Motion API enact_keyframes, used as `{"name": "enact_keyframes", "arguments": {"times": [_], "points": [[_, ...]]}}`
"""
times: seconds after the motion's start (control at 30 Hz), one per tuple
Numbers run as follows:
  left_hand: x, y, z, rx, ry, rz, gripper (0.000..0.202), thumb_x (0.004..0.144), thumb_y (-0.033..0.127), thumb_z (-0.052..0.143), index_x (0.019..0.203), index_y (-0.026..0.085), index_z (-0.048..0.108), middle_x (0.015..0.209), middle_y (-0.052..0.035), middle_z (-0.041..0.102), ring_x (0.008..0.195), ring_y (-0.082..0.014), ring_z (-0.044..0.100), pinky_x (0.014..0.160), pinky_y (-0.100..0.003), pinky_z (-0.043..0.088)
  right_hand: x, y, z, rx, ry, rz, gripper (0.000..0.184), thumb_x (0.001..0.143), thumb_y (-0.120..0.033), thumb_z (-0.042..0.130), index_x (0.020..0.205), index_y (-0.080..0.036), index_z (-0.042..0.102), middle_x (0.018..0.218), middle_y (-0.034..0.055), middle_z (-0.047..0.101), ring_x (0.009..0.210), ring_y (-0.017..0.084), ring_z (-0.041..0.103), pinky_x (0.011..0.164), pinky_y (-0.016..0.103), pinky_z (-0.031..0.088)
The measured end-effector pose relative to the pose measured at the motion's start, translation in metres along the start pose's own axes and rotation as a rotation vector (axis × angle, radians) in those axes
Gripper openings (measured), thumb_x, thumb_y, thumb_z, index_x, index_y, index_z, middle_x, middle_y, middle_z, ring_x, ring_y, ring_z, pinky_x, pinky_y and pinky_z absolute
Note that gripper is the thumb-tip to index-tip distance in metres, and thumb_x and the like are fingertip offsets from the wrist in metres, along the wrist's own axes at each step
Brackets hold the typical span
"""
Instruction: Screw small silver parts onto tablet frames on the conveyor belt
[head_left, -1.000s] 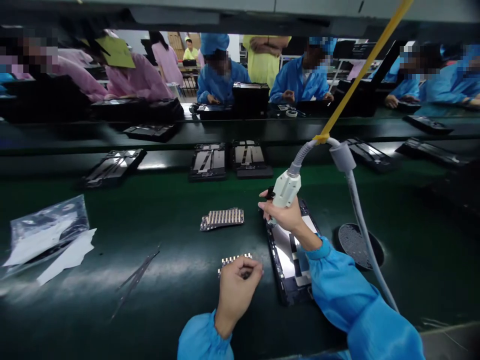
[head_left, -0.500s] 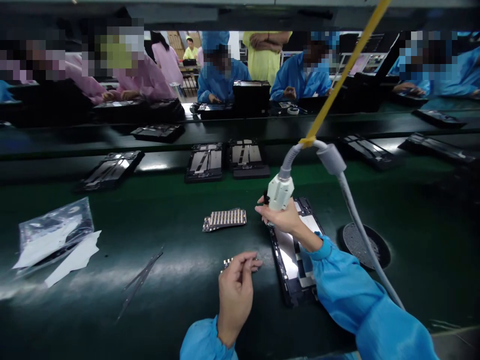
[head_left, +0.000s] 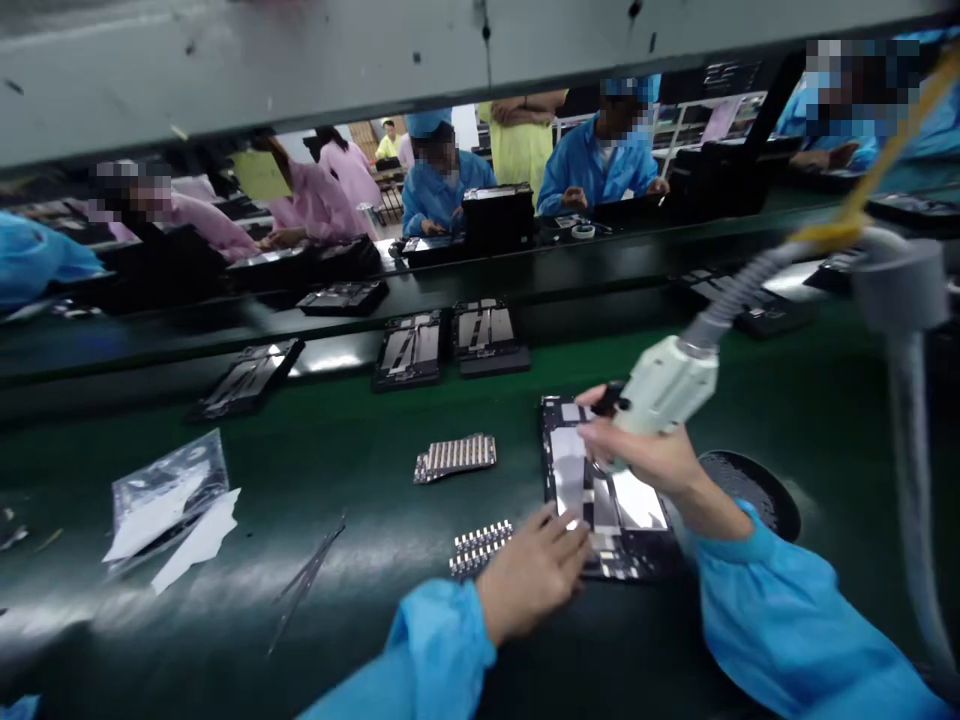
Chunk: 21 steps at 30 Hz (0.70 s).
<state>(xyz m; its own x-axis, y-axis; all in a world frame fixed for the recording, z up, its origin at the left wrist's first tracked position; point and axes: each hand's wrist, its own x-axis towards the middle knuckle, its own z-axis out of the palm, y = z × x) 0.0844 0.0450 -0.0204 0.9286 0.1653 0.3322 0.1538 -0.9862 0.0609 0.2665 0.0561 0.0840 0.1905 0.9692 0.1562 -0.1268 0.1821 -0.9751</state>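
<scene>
My right hand (head_left: 652, 450) grips a pale electric screwdriver (head_left: 667, 385) with a black trigger, tilted over an opened tablet (head_left: 645, 540). Its tip is hidden behind my fingers. The tablet lies on the dark green surface, with silver panels and black strips showing. My left hand (head_left: 536, 570) lies palm down at the tablet's near left edge, fingers stretched out over that edge. Whether anything small is under the fingertips cannot be seen. Just left of this hand are small circuit boards (head_left: 480, 548) in rows, and farther back a stack of similar boards (head_left: 457, 458).
A grey hose (head_left: 911, 420) hangs from a yellow strap (head_left: 892, 150) at right. A round black dish (head_left: 750, 495) sits beyond my right wrist. Leftward lie a plastic bag (head_left: 169, 495) and thin dark strips (head_left: 307, 570). Tablets (head_left: 409, 350) stand farther back; co-workers sit opposite under a shelf (head_left: 375, 60).
My left hand has moved right from over the small boards to the tablet's edge, uncovering them. The tablet has turned, and the screwdriver now leans to the right. The camera view has shifted.
</scene>
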Motion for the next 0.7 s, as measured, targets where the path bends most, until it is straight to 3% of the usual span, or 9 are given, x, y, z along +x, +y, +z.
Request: {"name": "enact_keyframes", "arguments": {"times": [0.07,0.2,0.3,0.37,0.47,0.6,0.7], "points": [[0.018,-0.048,-0.003,-0.037,-0.113,0.074,0.035,0.091,0.031,0.052,0.120,0.014,0.058,0.124,-0.0114,0.064,0.126,-0.0233,0.051,0.106,-0.039,0.040,-0.019,0.002,-0.019,0.014,-0.076,0.087,0.030,0.063,-0.033,0.077,0.087,-0.019,0.062,0.042,-0.0040,0.054,0.036,0.013,0.049,0.039,0.027,0.042],[0.089,-0.130,-0.001,0.001,-0.202,-0.142,0.033,0.087,0.034,0.055,0.115,0.018,0.060,0.124,-0.0107,0.063,0.122,-0.0204,0.054,0.100,-0.032,0.045,-0.044,0.030,-0.030,0.038,-0.133,0.277,0.033,0.062,-0.033,0.076,0.086,-0.018,0.059,0.044,-0.0050,0.053,0.038,0.011,0.048,0.042,0.026,0.041],[0.140,-0.162,0.009,0.137,-0.179,-0.323,0.036,0.089,0.028,0.048,0.121,0.012,0.056,0.130,-0.0171,0.057,0.124,-0.0247,0.051,0.101,-0.036,0.044,-0.046,0.049,-0.026,0.055,-0.054,0.358,0.038,0.057,-0.033,0.076,0.085,-0.018,0.056,0.046,-0.0085,0.049,0.037,0.009,0.046,0.042,0.025,0.039],[0.154,-0.173,0.011,0.220,-0.176,-0.465,0.038,0.089,0.020,0.042,0.125,0.010,0.052,0.133,-0.0188,0.054,0.126,-0.0247,0.049,0.104,-0.036,0.041,-0.046,0.057,-0.024,0.065,-0.023,0.385,0.039,0.056,-0.032,0.075,0.086,-0.018,0.053,0.050,-0.0089,0.050,0.037,0.009,0.045,0.042,0.026,0.039],[0.143,-0.191,0.001,0.334,-0.217,-0.678,0.044,0.083,0.006,0.039,0.126,0.008,0.049,0.132,-0.0218,0.052,0.126,-0.0265,0.049,0.104,-0.041,0.039,-0.050,0.067,-0.026,0.067,0.001,0.402,0.039,0.057,-0.029,0.073,0.089,-0.020,0.052,0.061,-0.0056,0.055,0.042,0.010,0.048,0.045,0.027,0.042],[0.104,-0.229,-0.032,0.468,-0.339,-0.947,0.052,0.071,0.001,0.047,0.123,0.003,0.051,0.130,-0.0298,0.051,0.129,-0.0397,0.042,0.098,-0.062,0.035,-0.055,0.078,-0.026,0.000,0.022,0.351,0.035,0.061,-0.027,0.070,0.092,-0.020,0.054,0.066,-0.0028,0.056,0.047,0.011,0.049,0.046,0.026,0.042],[0.087,-0.255,-0.053,0.465,-0.455,-0.982,0.065,0.059,0.002,0.057,0.123,0.012,0.054,0.132,-0.0204,0.055,0.125,-0.0338,0.049,0.098,-0.050,0.040,-0.053,0.076,-0.026,-0.033,0.025,0.309,0.034,0.062,-0.022,0.069,0.093,-0.020,0.055,0.066,-0.0034,0.055,0.051,0.010,0.050,0.048,0.023,0.042]]}}
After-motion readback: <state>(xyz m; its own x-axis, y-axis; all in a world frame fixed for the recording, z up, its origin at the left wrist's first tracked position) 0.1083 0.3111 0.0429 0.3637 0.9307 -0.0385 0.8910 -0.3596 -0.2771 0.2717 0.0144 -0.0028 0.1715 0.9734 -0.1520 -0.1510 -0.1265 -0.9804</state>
